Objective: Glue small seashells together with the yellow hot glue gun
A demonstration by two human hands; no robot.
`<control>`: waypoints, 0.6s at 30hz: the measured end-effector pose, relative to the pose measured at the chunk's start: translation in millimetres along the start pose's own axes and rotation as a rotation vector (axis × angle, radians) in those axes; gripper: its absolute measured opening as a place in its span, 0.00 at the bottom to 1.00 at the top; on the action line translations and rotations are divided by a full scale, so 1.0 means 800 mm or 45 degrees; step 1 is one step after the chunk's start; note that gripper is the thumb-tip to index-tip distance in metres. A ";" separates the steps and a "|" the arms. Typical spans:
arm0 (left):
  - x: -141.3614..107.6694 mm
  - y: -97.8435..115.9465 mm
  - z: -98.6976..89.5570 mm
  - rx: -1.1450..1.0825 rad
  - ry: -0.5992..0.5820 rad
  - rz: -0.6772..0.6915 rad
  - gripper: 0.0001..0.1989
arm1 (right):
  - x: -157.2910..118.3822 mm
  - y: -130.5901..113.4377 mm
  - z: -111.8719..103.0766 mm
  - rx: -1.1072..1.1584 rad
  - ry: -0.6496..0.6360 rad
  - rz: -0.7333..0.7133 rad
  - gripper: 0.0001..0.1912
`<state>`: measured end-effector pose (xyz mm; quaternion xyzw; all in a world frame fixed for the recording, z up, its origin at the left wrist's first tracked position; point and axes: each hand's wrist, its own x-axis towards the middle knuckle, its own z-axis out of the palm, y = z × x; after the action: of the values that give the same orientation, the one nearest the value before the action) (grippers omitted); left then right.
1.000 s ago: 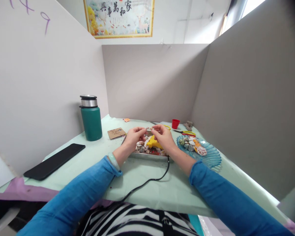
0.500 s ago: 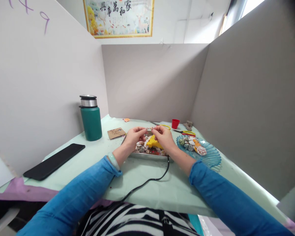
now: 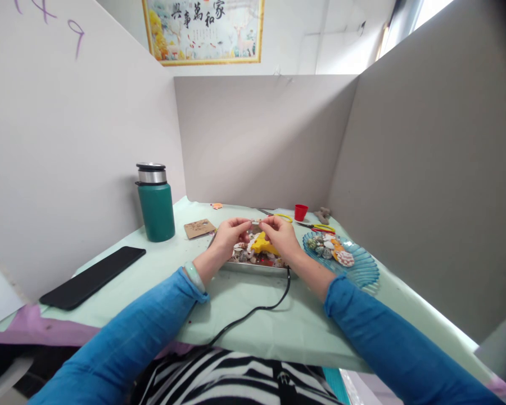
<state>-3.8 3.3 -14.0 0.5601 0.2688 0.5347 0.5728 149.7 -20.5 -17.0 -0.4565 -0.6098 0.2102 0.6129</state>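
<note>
My left hand (image 3: 233,235) and my right hand (image 3: 280,233) are close together above a metal tray (image 3: 255,270), both with fingers pinched. Between their fingertips is a small pale piece (image 3: 256,221), too small to name for sure. Beneath my hands, the tray is filled with mixed seashells (image 3: 247,254). A yellow glue gun (image 3: 263,243) lies on the shells, partly covered by my right hand. From the tray's front right corner a black cord (image 3: 259,308) runs down to the table's near edge.
A blue ribbed plate (image 3: 365,267) with shells lies on the right. Behind it are scissors (image 3: 324,228), a red cup (image 3: 301,212) and grey lumps (image 3: 322,214). On the left are a green bottle (image 3: 156,211), a brown card (image 3: 199,228) and a flat black object (image 3: 93,277).
Barely anything differs. Both hands keep the same place over the tray; the small piece between the fingertips looks slightly turned.
</note>
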 end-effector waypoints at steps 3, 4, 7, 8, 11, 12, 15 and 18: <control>0.000 0.000 0.001 0.005 0.007 -0.011 0.14 | 0.001 0.002 0.000 -0.024 0.002 -0.012 0.09; 0.000 0.000 0.001 0.006 0.008 -0.013 0.14 | 0.001 0.003 -0.001 -0.032 0.003 -0.017 0.09; 0.001 -0.001 0.000 0.005 0.001 -0.017 0.14 | 0.000 0.002 -0.001 -0.072 0.005 -0.044 0.08; 0.001 -0.001 0.000 0.005 0.002 -0.017 0.14 | -0.001 0.000 -0.002 -0.089 0.007 -0.056 0.08; 0.002 -0.002 -0.001 0.006 0.017 -0.018 0.14 | -0.004 -0.004 -0.002 -0.134 0.011 -0.085 0.08; 0.002 -0.002 -0.001 0.006 0.019 -0.019 0.15 | -0.005 -0.006 -0.002 -0.144 0.013 -0.090 0.08; 0.001 -0.001 -0.001 0.001 0.023 -0.019 0.14 | -0.006 -0.007 -0.001 -0.156 0.021 -0.094 0.08; 0.000 -0.001 0.000 0.007 0.023 -0.004 0.14 | -0.004 -0.003 -0.001 -0.135 0.034 -0.091 0.08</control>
<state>-3.8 3.9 -14.7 0.5563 0.2763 0.5381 0.5698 148.9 -24.9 -16.7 -0.4690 -0.6277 0.1498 0.6030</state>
